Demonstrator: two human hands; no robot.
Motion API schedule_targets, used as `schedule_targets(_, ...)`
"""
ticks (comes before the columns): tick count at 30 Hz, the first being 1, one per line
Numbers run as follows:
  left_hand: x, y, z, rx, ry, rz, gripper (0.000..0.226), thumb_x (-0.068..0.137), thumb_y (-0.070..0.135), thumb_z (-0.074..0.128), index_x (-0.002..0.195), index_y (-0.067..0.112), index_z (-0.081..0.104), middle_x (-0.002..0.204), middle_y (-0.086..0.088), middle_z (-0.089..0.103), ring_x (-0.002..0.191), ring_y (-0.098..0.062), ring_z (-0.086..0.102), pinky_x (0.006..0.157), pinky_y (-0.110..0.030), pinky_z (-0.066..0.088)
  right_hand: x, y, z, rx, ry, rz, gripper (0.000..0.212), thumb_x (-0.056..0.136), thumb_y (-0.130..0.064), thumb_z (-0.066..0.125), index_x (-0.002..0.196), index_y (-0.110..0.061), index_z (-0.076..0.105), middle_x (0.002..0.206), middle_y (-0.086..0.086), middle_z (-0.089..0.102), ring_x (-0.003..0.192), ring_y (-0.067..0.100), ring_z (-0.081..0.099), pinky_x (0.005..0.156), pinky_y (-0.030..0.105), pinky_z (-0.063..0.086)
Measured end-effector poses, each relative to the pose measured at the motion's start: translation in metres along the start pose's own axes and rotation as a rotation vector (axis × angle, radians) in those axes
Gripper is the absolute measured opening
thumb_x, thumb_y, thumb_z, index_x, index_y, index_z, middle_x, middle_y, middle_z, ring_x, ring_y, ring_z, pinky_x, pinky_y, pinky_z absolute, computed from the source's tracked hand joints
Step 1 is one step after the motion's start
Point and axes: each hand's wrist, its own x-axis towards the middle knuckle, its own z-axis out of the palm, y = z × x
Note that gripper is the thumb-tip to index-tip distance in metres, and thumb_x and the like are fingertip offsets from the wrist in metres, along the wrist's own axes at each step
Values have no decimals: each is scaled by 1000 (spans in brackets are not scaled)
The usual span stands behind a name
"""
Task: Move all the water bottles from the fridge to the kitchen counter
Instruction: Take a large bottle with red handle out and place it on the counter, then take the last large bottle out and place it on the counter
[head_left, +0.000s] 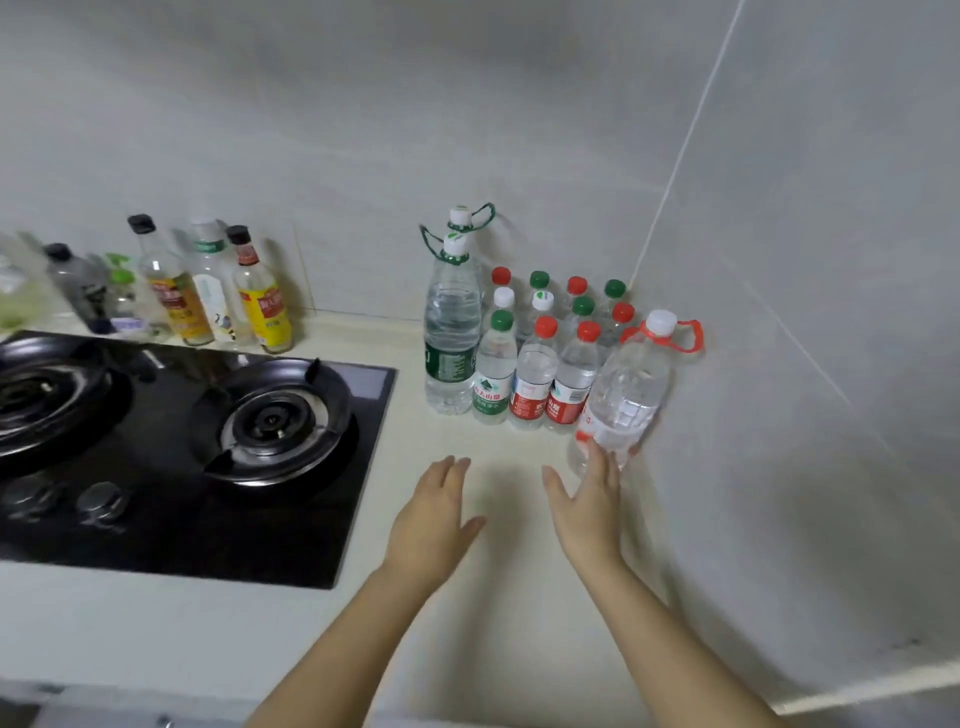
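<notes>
Head view, steeply down onto counter (498, 597)

Soft even light, wide-angle edge bending, slight blur, perhaps motion

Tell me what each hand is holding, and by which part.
The left hand holds nothing. The right hand has its fingers on the bottom end of the tilted red-handled bottle; whether they curl round it cannot be told.

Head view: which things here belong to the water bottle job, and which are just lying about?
Job: red-handled bottle, tilted, touched by the right hand; small capped bottles; green-handled bottles, two; counter; left hand, open.
Lying about: seasoning bottles; gas hob.
</notes>
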Motion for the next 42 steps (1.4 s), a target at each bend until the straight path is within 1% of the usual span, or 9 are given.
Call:
schedule_targets(4, -76, -36, -24, 27, 128, -144, 72, 95, 42, 56, 152, 19, 19, 161, 0, 15, 150, -18, 9, 115, -30, 27, -58, -28, 37, -100, -257, -182, 70, 93, -36, 61, 152, -14, 28, 157, 11, 28, 145, 27, 27, 114, 42, 28)
schedule_targets(8, -154, -63, -38, 7, 237, -292, 71, 95, 44, 54, 152, 20, 20, 162, 2, 14, 150, -16, 6, 115, -28, 24, -116, -59, 62, -209, -423, -399, 68, 95, -40, 57, 153, -18, 28, 158, 10, 29, 144, 27, 27, 115, 43, 25)
schedule_targets(11, -220, -83, -48, 15, 309, -413, 68, 95, 46, 52, 151, 21, 22, 162, 1, 15, 150, -17, 8, 117, -29, 21, -167, -79, 73, -314, -554, -519, 67, 98, -47, 46, 155, -25, 19, 161, 4, 21, 149, 26, 14, 118, 50, 14)
schedule_targets(15, -317, -103, -62, 16, 417, -585, 67, 94, 52, 50, 149, 24, 27, 161, 2, 18, 149, -16, 14, 117, -32, 25, -248, -108, 82, -372, -736, -692, 65, 100, -51, 36, 156, -30, 10, 164, 1, 10, 151, 24, 2, 120, 53, 4)
schedule_targets(28, -632, -103, -86, 51, 748, -949, 57, 95, 51, 48, 145, 26, 34, 157, 9, 24, 147, -9, 12, 114, -25, 23, -539, -174, 59, -164, -1070, -1191, 65, 100, -54, 33, 155, -38, 1, 165, -6, 1, 151, 15, -6, 120, 44, -6)
schedule_targets(32, -695, -92, -88, 72, 862, -1060, 56, 96, 51, 44, 145, 26, 34, 156, 11, 22, 147, -6, 9, 112, -23, 24, -597, -200, 50, -118, -1132, -1393, 66, 100, -56, 32, 155, -37, 1, 165, -6, 1, 152, 16, -8, 121, 44, -7)
schedule_targets(36, -739, -79, -87, 54, 1004, -1166, 54, 94, 54, 44, 141, 28, 39, 153, 15, 26, 145, -3, 15, 108, -21, 28, -643, -218, 45, -44, -1177, -1598, 73, 89, -67, 13, 155, -36, 4, 165, -4, 6, 152, 17, -6, 119, 43, -10)
schedule_targets(39, -772, -68, -80, 82, 1094, -1290, 54, 93, 54, 43, 140, 27, 41, 152, 14, 29, 143, -3, 18, 104, -16, 22, -682, -226, 46, 32, -1246, -1738, 74, 88, -65, 15, 155, -35, 11, 164, -3, 13, 152, 18, 0, 120, 45, -6)
schedule_targets(42, -809, -51, -75, 121, 1200, -1445, 60, 90, 59, 38, 139, 25, 44, 151, 10, 33, 142, -5, 20, 107, -17, 18, -731, -236, 41, 106, -1346, -1892, 74, 89, -63, 18, 155, -32, 17, 164, 0, 15, 152, 21, 3, 122, 48, -1)
